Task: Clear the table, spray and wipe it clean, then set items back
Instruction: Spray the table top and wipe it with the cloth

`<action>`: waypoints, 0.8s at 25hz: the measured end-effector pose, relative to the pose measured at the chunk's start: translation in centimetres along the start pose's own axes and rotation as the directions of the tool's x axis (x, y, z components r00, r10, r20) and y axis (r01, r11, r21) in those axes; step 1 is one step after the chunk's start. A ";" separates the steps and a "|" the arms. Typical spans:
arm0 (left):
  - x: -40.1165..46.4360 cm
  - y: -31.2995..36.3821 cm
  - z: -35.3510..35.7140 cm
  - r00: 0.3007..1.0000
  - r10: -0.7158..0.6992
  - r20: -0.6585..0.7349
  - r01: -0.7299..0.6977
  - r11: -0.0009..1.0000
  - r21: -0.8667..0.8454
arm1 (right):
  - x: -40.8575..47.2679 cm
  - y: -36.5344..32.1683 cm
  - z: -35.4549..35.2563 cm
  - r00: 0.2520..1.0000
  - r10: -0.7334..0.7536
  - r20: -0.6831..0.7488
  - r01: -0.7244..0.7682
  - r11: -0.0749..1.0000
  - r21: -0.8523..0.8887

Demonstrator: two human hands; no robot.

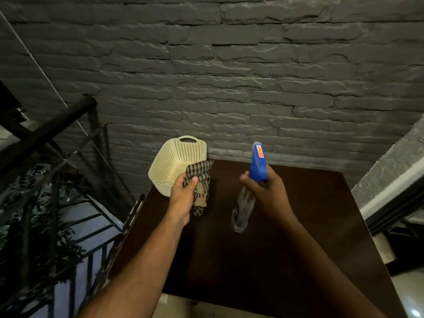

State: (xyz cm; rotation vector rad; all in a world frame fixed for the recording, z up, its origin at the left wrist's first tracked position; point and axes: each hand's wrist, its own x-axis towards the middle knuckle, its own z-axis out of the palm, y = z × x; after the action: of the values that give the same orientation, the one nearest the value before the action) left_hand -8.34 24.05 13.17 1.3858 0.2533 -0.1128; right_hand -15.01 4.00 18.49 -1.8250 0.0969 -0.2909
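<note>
A dark brown table (286, 260) stands against a grey brick wall. My left hand (182, 192) grips a brown checked cloth (200, 182) and also holds the rim of a cream perforated basket (174, 161), which is tilted at the table's far left corner. My right hand (263, 191) holds a spray bottle (258, 164) above the middle of the table. The bottle has a blue trigger head pointing toward the wall and a clear body hanging down below my hand. Whether the basket holds anything is hidden.
A black metal stair railing (57, 125) and steps drop away on the left, close to the table's left edge. A grey ledge with a white strip (394, 180) runs along the right side. Light floor tiles (183, 306) show below the table's near edge.
</note>
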 end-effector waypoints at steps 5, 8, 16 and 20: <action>1.3 1.7 -2.6 0.994 0.046 -0.095 -0.050 0.998 -0.037 | 2.6 -1.7 3.8 0.993 -0.050 0.104 0.054 0.998 -0.042; 2.7 3.0 -4.5 0.990 0.035 -0.133 -0.037 0.999 -0.008 | 4.1 -2.8 5.7 0.987 -0.112 0.113 0.118 0.992 -0.045; 10.4 7.2 -8.3 0.980 0.194 -0.032 -0.173 0.928 0.329 | 13.8 -6.6 10.1 0.980 -0.153 0.131 0.148 0.988 0.042; 15.5 7.8 -9.2 0.959 0.251 0.135 -0.281 0.759 0.587 | 20.2 -7.2 13.4 0.990 -0.122 0.076 0.108 0.981 0.163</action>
State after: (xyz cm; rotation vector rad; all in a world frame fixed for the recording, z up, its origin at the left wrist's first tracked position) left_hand 7.37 35.56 15.40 2.0431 -0.0379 0.0177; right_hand 7.19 14.11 25.14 -1.6844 -0.0902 -0.2934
